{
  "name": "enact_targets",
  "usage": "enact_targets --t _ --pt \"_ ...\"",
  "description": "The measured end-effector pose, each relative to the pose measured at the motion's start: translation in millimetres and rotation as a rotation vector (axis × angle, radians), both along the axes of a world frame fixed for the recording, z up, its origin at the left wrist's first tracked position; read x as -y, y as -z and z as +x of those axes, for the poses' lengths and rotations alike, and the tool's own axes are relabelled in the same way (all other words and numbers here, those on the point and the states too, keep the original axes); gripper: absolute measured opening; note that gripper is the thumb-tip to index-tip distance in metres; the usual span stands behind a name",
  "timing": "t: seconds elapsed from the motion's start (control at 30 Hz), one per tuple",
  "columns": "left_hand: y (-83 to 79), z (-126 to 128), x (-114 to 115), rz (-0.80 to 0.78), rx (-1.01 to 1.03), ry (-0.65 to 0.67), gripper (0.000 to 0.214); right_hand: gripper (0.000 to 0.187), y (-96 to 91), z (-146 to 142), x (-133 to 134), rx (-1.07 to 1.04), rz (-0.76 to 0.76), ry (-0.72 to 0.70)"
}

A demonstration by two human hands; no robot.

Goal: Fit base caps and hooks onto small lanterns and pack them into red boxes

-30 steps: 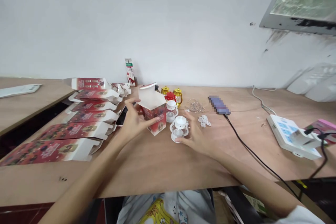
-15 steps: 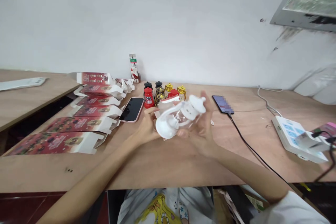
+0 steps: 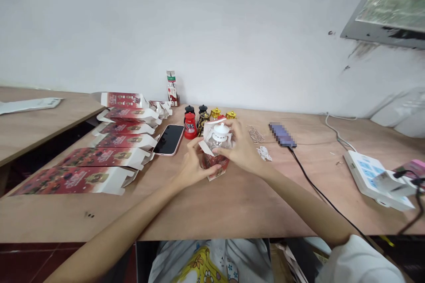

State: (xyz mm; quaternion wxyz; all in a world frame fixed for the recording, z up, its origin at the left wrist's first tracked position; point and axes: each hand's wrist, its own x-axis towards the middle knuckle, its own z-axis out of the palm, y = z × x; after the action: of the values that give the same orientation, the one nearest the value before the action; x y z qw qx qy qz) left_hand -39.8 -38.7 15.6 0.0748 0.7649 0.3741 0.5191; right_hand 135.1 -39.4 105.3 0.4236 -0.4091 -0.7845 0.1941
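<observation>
A small white lantern (image 3: 220,133) stands upright in the open top of a red printed box (image 3: 217,166), with its lid and upper glass showing above the flaps. My left hand (image 3: 195,161) is closed round the box's left side, thumb across its front. Round the lantern's upper right side are the fingers of my right hand (image 3: 244,150), thumb at its front. The lantern's base is hidden by the box. Just behind are several small lanterns, among them a red lantern (image 3: 190,126), a black lantern (image 3: 202,109) and a gold lantern (image 3: 215,112).
Flattened red boxes (image 3: 99,154) lie in a row at the left. A pink-edged phone (image 3: 169,140) is beside them, and a second phone (image 3: 281,134) with a black cable lies right. Small white pieces (image 3: 264,153) and thin wires (image 3: 255,134) are nearby. A power strip (image 3: 365,172) sits far right.
The white lantern was tilted in front of the box; now it is upright in the box's opening. My right hand has moved left with it. The small white pieces and wires have come into view.
</observation>
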Motion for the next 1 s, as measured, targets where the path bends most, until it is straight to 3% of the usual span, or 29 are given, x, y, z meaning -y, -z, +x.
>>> enact_targets --t 0.2,0.3,0.43,0.53,0.7,0.77,0.87,0.93,1.0 --pt "-5.3 0.4 4.9 -0.037 -0.060 0.078 0.095 0.017 -15.9 -2.8 -2.0 0.251 -0.010 -0.057" --pt "-8.0 0.4 7.3 -0.081 -0.149 0.096 0.097 0.013 -23.2 1.4 -4.1 0.400 0.042 -0.146" --pt "-8.6 0.6 9.0 0.008 -0.220 0.119 0.086 0.016 -28.2 9.4 -3.7 0.498 0.095 -0.329" --pt "-11.1 -0.2 9.6 0.009 -0.198 0.131 0.080 0.022 -24.9 17.4 -6.9 0.286 0.047 -0.324" --pt "-16.1 -2.3 8.8 -0.043 -0.152 0.166 0.066 0.013 -1.3 27.2 -25.6 -0.309 -0.076 -0.340" --pt "-16.4 -2.1 9.0 -0.045 -0.129 0.186 0.064 0.037 9.6 24.9 -31.4 -0.414 -0.078 -0.328" --pt "-17.3 -0.7 10.7 -0.037 -0.119 0.228 0.060 0.080 21.4 15.3 -32.7 -0.403 -0.137 -0.338" --pt "-19.9 0.2 11.9 -0.036 -0.120 0.244 0.058 0.088 24.4 8.5 -29.2 -0.361 -0.203 -0.388" --pt "-23.2 0.5 12.5 -0.050 -0.116 0.241 0.055 0.083 23.5 4.3 -24.0 -0.332 -0.255 -0.446"
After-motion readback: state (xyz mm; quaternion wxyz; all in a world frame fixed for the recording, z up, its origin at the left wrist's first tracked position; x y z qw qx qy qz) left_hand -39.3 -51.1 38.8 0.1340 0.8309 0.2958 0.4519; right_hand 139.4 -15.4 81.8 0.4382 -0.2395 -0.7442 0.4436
